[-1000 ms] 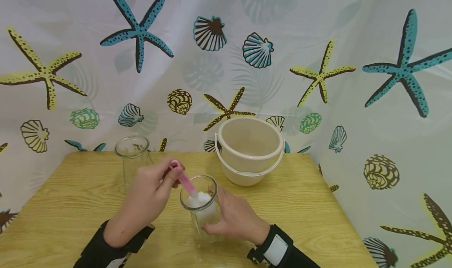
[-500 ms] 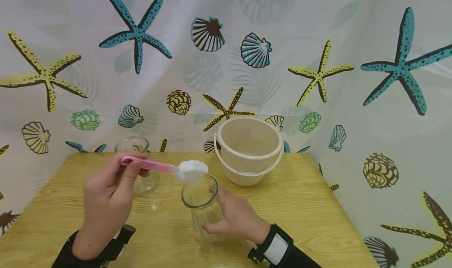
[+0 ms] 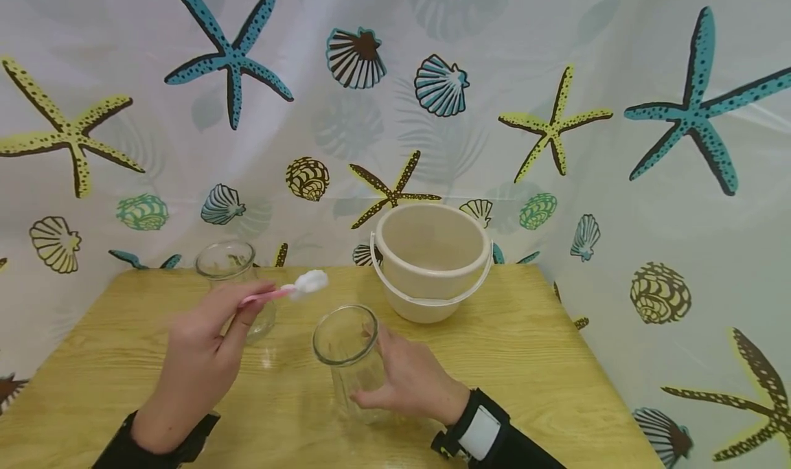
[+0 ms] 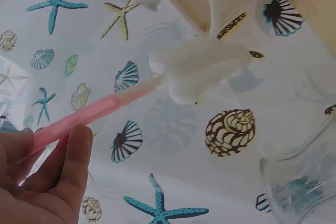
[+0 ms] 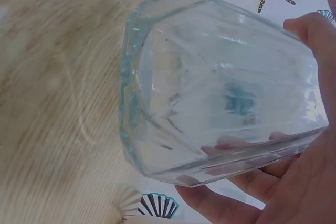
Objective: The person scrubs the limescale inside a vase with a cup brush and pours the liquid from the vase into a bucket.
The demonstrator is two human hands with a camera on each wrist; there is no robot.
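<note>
My left hand [image 3: 207, 349] pinches the pink handle [image 4: 84, 116] of a sponge bottle brush. Its white sponge head [image 3: 310, 282] is up in the air, outside the glass and behind its rim in the head view. With my right hand [image 3: 420, 376] I hold a clear glass vase [image 3: 355, 373] by its side, thumb in front and fingers round the back. The vase leans a little, and the right wrist view shows its faceted wall and thick base [image 5: 134, 93] close over the table. Nothing shows inside it.
A second clear glass vase [image 3: 225, 259] stands at the back left, partly hidden by my left hand. Right of centre at the back stands a cream bucket [image 3: 426, 290] with its handle down. A patterned curtain [image 3: 395, 126] closes off the wooden table's [image 3: 525, 386] back and right side.
The brush's sponge head has come out of the vase as my left hand drew it up and leftward. The right hand keeps its hold on the vase in the same place.
</note>
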